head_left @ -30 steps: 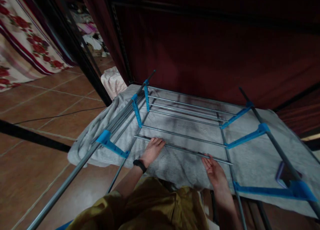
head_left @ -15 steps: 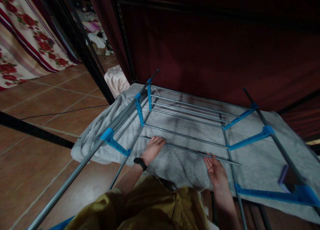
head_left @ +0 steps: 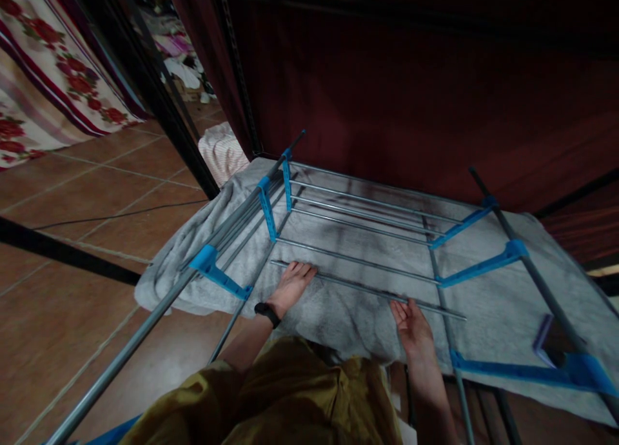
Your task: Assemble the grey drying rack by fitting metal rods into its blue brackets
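Observation:
A loose grey metal rod (head_left: 355, 285) lies crosswise before me, over the grey blanket. My left hand (head_left: 291, 285), with a black band on the wrist, grips it from above near its left end. Palm up, my right hand (head_left: 412, 327) holds the rod nearer its right end, thumb and fingers closed at it. Both rod ends stick out free of the brackets. Around it stands a rack frame of metal tubes with blue plastic brackets; a left bracket (head_left: 220, 274) and a right bracket (head_left: 483, 264) are near. Several crossbars (head_left: 358, 259) span the frame farther back.
The grey blanket (head_left: 338, 322) covers a low bed under the rack. A dark phone-like object with a purple edge (head_left: 546, 342) is at the right. Dark red curtains (head_left: 387, 109) hang behind, black posts (head_left: 169, 109) stand left, and a cable (head_left: 120, 211) crosses the tiled floor.
Almost nothing differs. The view has shifted slightly, and both hands keep hold of the rod in about the same place.

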Available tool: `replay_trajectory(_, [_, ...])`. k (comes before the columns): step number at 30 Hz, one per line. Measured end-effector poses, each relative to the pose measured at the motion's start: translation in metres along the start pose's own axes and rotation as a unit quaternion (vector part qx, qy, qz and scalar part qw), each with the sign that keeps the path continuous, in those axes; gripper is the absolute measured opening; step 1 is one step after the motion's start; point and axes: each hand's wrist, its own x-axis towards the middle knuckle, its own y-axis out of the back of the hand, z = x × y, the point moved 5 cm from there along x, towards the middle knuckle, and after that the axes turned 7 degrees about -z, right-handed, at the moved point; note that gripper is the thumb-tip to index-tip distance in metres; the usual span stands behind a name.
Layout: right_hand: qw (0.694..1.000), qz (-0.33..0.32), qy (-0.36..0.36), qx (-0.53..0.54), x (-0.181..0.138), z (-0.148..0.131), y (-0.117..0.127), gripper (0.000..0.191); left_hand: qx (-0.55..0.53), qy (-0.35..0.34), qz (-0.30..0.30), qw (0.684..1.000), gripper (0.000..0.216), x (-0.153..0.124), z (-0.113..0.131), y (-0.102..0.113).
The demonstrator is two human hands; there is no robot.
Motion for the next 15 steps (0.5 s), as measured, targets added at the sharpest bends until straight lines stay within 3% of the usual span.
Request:
replay_trajectory(8, [0.999, -0.019, 0.003, 0.031, -0.003, 0.002, -0.016, 0.021, 0.018, -0.024, 0.030, 0.999, 0.035, 0.007, 0.007, 0.007])
replay_trajectory(15, [0.999, -0.010, -0.004, 0.033, 0.003, -0.003, -0.016, 0.020, 0.029, -0.024, 0.048, 0.998, 0.036, 0.009, 0.004, 0.012])
